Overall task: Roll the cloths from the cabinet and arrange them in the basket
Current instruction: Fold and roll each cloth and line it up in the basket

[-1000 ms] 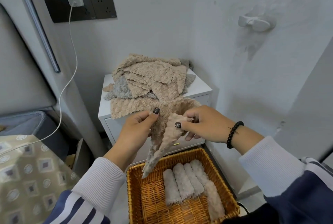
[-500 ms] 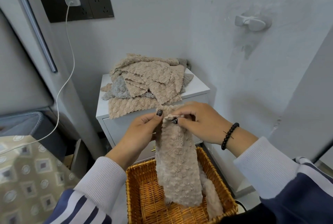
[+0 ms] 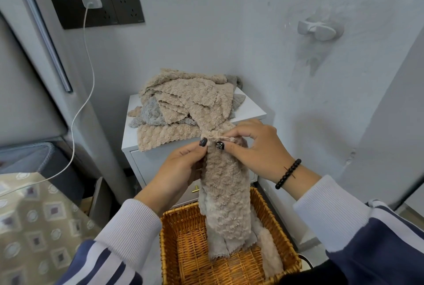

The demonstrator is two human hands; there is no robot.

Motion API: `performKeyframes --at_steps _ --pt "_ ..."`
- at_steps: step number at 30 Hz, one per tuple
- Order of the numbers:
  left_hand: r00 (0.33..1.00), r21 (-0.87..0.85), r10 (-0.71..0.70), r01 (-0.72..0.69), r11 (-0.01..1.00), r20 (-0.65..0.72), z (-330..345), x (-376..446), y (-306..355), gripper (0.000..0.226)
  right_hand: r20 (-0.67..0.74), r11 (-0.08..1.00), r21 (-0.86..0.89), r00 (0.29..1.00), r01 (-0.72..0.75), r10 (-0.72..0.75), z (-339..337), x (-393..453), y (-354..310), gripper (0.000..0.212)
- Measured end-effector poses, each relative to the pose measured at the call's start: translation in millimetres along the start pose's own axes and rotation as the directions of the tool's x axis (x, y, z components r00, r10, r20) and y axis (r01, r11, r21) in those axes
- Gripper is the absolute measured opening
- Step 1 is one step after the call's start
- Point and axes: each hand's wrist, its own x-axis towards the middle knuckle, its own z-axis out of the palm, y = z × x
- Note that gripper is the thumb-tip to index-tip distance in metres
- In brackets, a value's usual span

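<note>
Over the wicker basket (image 3: 179, 238), where rolled cloths (image 3: 270, 250) are partly hidden, a beige cloth (image 3: 226, 195) is now held as a folded strip; a second ago it hung as a loose point. Its top edge is pinched by the left hand (image 3: 181, 170) and right hand (image 3: 254, 147), thumbs nearly touching, so rolling is judged ready to begin. Beyond, the cloth pile (image 3: 183, 110) on the cabinet (image 3: 252, 112) is unchanged.

Grey wall (image 3: 229, 32), black sockets (image 3: 98, 10)

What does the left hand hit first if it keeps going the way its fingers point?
The left hand points up and away, toward the white cabinet. Likely first contact beyond the held cloth: the cloth pile overhanging the cabinet's front edge. Depth is unclear.
</note>
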Motion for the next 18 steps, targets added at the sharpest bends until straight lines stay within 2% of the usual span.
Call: performKeyframes --at_steps 2,5,9,12,15,18 --pt "1.0 -0.019 0.015 -0.015 1.0 0.001 0.2 -0.4 1.2 0.03 -0.011 0.999 0.036 1.0 0.004 -0.003 -0.2 0.1 -0.3 0.033" --pt "1.0 -0.045 0.027 -0.027 0.999 -0.009 0.4 -0.6 3.0 0.03 0.027 0.997 0.074 0.999 0.028 -0.03 -0.1 0.4 -1.4 0.016" --pt "0.999 -0.054 0.032 -0.032 0.998 0.001 -0.9 1.1 3.9 0.034 0.082 0.997 0.055 0.995 0.048 -0.052 1.1 0.6 0.3 0.004" --pt "0.999 -0.059 0.035 -0.034 0.998 0.008 -1.2 1.6 4.4 0.039 0.095 0.997 0.039 0.993 0.062 -0.065 3.3 -0.9 0.4 0.015" --pt "0.999 -0.115 0.028 -0.024 0.993 0.032 0.2 1.5 4.0 0.027 0.033 0.999 -0.007 0.999 0.043 -0.043 5.3 -0.1 0.4 0.03" --pt "0.999 -0.125 0.012 -0.006 0.992 0.05 0.3 2.3 2.9 0.027 -0.02 0.999 -0.042 0.999 0.034 -0.035 4.7 0.6 2.6 0.023"
